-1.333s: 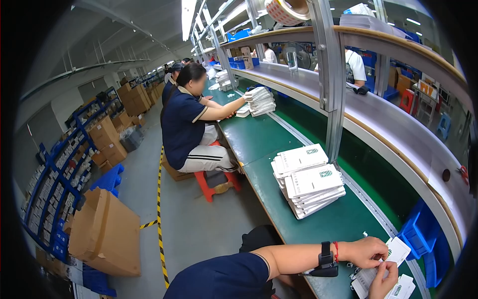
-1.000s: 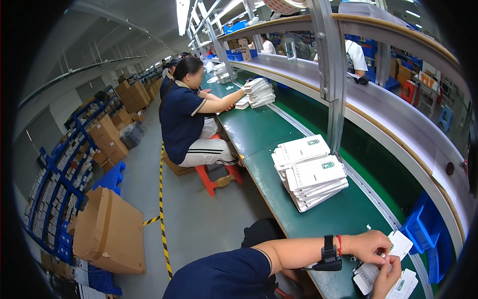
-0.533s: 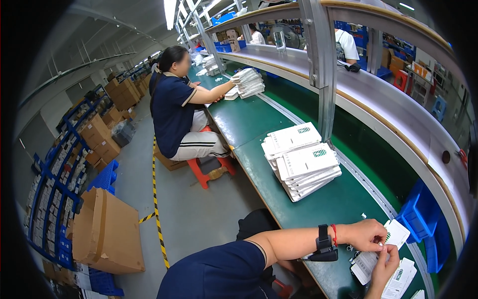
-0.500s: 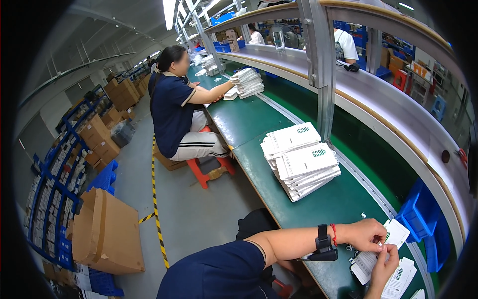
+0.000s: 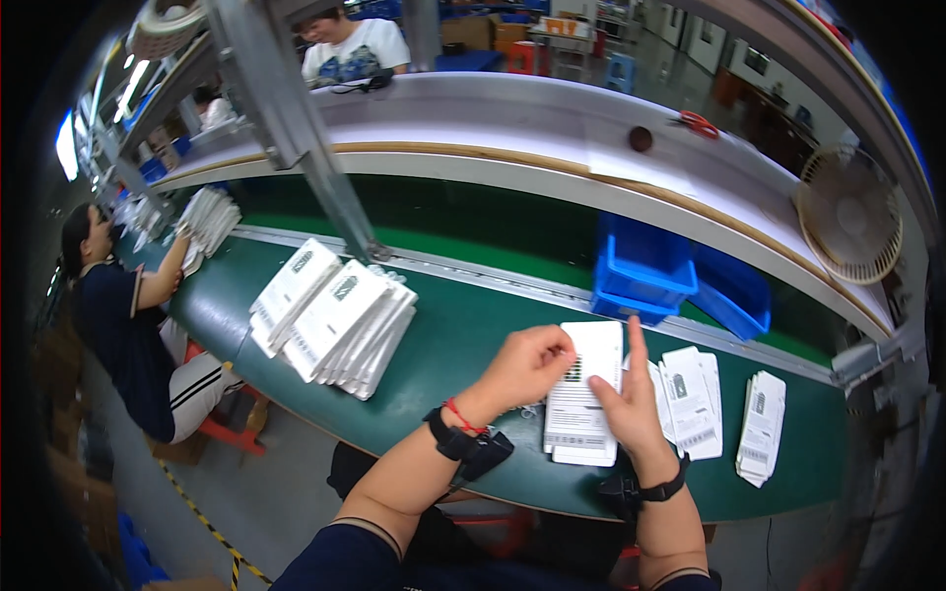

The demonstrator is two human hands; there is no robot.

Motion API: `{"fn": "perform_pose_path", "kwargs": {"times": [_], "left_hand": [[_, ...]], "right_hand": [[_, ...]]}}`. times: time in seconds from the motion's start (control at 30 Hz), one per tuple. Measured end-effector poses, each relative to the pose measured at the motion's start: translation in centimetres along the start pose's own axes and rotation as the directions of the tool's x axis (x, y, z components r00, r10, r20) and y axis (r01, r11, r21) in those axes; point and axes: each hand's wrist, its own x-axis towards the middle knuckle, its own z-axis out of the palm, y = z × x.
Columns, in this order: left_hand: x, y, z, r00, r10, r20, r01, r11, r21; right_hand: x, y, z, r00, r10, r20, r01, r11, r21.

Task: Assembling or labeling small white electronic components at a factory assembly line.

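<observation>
A small pile of flat white packets (image 5: 581,419) with green and dark print lies on the green bench in front of me. My left hand (image 5: 524,369) is over the pile's upper left side, its fingers curled into a pinch; anything between the fingertips is too small to make out. At the pile's right edge is my right hand (image 5: 633,404), its fingers stretched upward and its thumb apart, over the printed face. Small white bits (image 5: 530,410) lie beside the pile, partly behind my left wrist.
Fanned white packets (image 5: 692,399) and a narrow stack (image 5: 762,428) lie to the right. A tall stack (image 5: 340,320) stands to the left. Blue bins (image 5: 645,266) sit behind, below a shelf (image 5: 473,118) with red-handled scissors (image 5: 698,123) and a fan (image 5: 849,212). A co-worker (image 5: 123,315) sits far left.
The view has swung right, bringing the bins, fan and right-hand stacks into sight. My hands, fingertips together before, are now apart, and my right fingers have straightened.
</observation>
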Motion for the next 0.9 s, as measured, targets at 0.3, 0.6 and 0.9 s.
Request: {"fn": "perform_pose_path", "kwargs": {"times": [0.3,0.6,0.9], "left_hand": [[-0.2,0.2,0.2,0.996,-0.067,-0.061,0.069,0.997,0.038],[-0.2,0.4,0.0,0.987,-0.097,-0.132,0.091,0.995,-0.047],[-0.6,1.2,0.8,0.958,0.21,-0.195,-0.14,0.937,0.321]], "right_hand": [[-1.0,0.9,0.0,0.956,0.233,0.178,-0.249,0.965,0.076],[-1.0,0.8,0.4,0.969,0.061,0.238,-0.057,0.998,-0.024],[-1.4,-0.1,0.3,0.972,-0.002,0.235,0.089,0.928,-0.363]]}}
